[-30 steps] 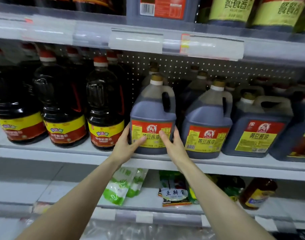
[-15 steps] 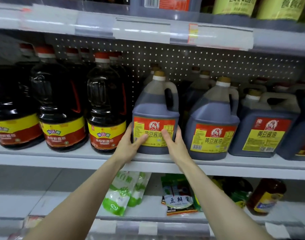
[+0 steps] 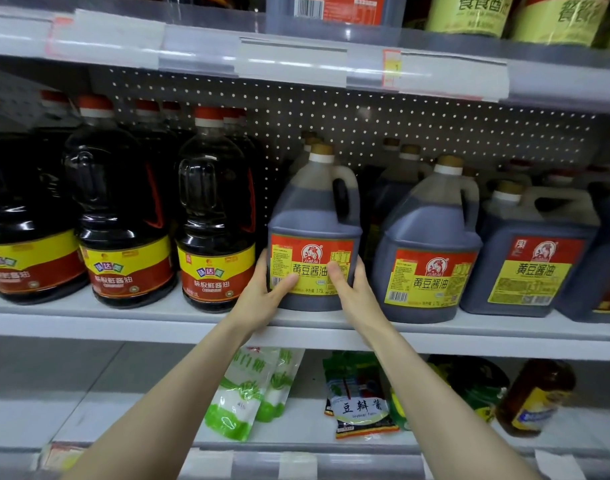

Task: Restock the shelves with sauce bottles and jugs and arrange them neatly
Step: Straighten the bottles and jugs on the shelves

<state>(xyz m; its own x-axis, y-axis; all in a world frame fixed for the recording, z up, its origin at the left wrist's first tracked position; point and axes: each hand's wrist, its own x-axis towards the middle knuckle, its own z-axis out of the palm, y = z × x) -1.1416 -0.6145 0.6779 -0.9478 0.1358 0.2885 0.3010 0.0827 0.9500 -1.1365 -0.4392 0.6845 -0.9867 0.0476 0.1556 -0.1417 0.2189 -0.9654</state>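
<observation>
- Item under handling: grey translucent plastic jug (image 3: 314, 216) of dark sauce, with a tan cap and a red-and-yellow label facing outward. It stands upright with its base at the front of the grey metal middle shelf (image 3: 123, 320).
- Left hand (image 3: 262, 299): wrapped round the jug's lower left side, thumb lying across the bottom left of the label; it holds the jug.
- Right hand (image 3: 355, 292): wrapped round the jug's lower right side, thumb on the label; it holds the jug.
- Right of the jug: matching grey jug (image 3: 431, 244) just beside it, a narrow gap between them, then a squarer grey jug (image 3: 532, 258) with the same label colours.
- Left of the jug: dark round red-capped bottle (image 3: 213, 209) close beside it, with more bottles of that kind beyond.
- Behind the jug: further tan-capped jugs in file, in front of a grey perforated back panel (image 3: 365, 126).
- Below the jug: green-and-white pouches (image 3: 241, 393) and a flat green packet (image 3: 360, 407) lie on the lower shelf.
</observation>
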